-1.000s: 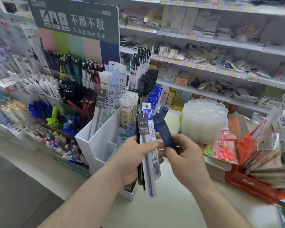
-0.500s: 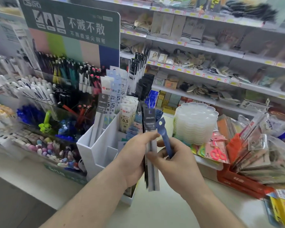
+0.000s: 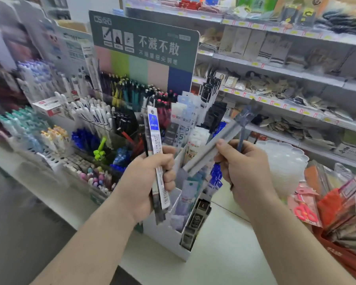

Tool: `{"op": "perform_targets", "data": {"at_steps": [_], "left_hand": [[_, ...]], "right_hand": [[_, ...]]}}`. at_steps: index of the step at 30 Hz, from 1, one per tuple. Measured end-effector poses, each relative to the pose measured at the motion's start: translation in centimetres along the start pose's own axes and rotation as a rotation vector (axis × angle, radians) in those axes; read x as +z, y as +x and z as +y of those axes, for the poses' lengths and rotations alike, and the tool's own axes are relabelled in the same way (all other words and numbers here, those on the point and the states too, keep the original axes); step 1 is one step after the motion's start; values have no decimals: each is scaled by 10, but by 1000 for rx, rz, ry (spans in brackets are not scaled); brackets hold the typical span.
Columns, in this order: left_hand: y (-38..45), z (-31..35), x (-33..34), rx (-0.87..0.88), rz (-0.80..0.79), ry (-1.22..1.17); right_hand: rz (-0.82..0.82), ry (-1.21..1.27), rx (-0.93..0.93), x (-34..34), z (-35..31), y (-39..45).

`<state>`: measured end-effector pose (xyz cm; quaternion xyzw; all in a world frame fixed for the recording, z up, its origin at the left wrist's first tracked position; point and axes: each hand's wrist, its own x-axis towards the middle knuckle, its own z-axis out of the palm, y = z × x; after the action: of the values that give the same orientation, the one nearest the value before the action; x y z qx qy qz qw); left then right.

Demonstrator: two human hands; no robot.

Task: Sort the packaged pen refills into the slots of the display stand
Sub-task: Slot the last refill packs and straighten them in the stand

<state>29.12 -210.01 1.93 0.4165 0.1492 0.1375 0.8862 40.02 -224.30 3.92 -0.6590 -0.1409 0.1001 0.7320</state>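
We hold refill packs in both hands above the white display stand, which sits on the pale counter near us, its slots already part-filled with packaged refills. Our left hand has its fingers curled round a small bundle of packs, held almost upright; the front one has a blue-topped card, with darker packs behind it. This bundle hangs just left of the stand's near slots, its lower end reaching down in front of the stand's left wall. Our right hand pinches a grey pack between thumb and fingers; it tilts steeply, its top pointing up and to the right, its lower end over the middle of the stand. A thin dark-blue pack also rises from the same hand, though motion blur makes it hard to say just how it is held. The two hands are apart, with the stand between them. To the far left stands a green-headed pen rack; a stack of clear scalloped dishes sits behind our right hand.
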Motion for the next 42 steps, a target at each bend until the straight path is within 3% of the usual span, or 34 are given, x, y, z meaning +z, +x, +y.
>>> {"op": "perform_targets", "data": {"at_steps": [5,11,14,18,23,27,32,37,42], "left_hand": [[-8,10,-18,16,60,-3],[-17,20,-36,30,62,8],[-20,25,-41,25,-1,-4],[-23,27,-48,22,-89,75],[-25,26,-50,-42,-204,127],[-25,16,-45,-112,-324,185],[-23,-2,-29,-145,-377,243],[-22,-12,-22,-254,-450,227],[-17,-26,-12,-296,-443,245]], "right_hand": [[-30,-280,-99,43,2,11],[-286,-744,-54,71,24,15],[-348,-849,-44,75,32,12],[-244,-708,-45,78,25,8],[39,-566,-165,75,5,-9],[-78,-203,-51,63,-8,-42],[-87,-347,30,53,-2,-64],[75,-293,78,28,3,-73],[258,-75,145,7,8,-77]]}}
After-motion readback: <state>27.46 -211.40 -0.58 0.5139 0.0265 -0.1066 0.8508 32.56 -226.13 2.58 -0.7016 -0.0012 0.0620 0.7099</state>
